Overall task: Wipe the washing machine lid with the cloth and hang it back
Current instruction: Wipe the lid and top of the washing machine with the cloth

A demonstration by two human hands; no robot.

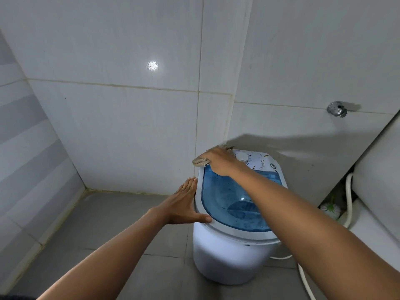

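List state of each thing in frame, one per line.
washing machine lid: closed, blue see-through, specks on it.
cloth: bunched under the right hand, at the lid's far left corner.
right hand: pressing the cloth down.
left hand: open, flat against the machine's left rim.
dial: setting unreadable.
wall tap: no water running.
white hose: hanging beside the machine.

Left hand is flat and spread, fingers together pointing forward, thumb sticking out to the side. Right hand is stretched further out, palm down, fingers curled, both forearms bare.
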